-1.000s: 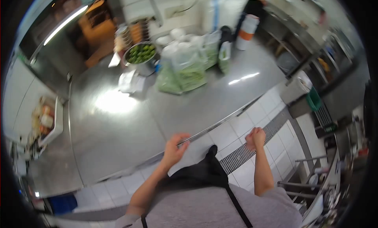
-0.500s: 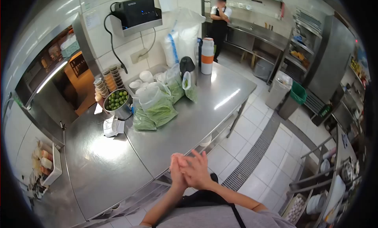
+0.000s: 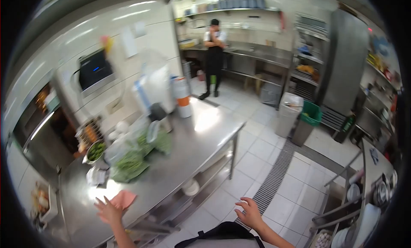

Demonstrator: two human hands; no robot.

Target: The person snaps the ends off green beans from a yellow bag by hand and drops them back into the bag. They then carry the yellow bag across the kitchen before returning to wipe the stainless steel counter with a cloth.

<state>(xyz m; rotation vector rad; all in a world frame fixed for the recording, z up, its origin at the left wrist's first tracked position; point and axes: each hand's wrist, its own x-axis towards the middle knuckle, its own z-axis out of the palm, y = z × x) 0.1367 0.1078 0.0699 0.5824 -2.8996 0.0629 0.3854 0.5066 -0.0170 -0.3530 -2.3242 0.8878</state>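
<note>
My left hand (image 3: 109, 213) is over the near left part of the steel table (image 3: 171, 175), fingers spread. Right beside its fingers is a pink cloth (image 3: 124, 199), which overlaps the hand's edge in this view. Out over the floor, off the table's front edge, my right hand (image 3: 249, 213) has its fingers apart and slightly bent, with nothing in it. Bags of green vegetables (image 3: 129, 163) lie on the table beyond my left hand, with white paper slips (image 3: 96, 176) to their left.
A pot of limes (image 3: 96, 151), an orange-and-white bottle (image 3: 183, 98) and a large clear bag (image 3: 156, 87) stand toward the wall. A person in a black apron (image 3: 213, 59) stands at the back counter. Two bins (image 3: 290, 115) and a shelf rack are at the right; a drain grate (image 3: 274, 179) crosses the floor.
My hands, clasped together before, have parted: the left went left over the table, the right went right. The pink cloth now shows on the table. My view has swung to the right.
</note>
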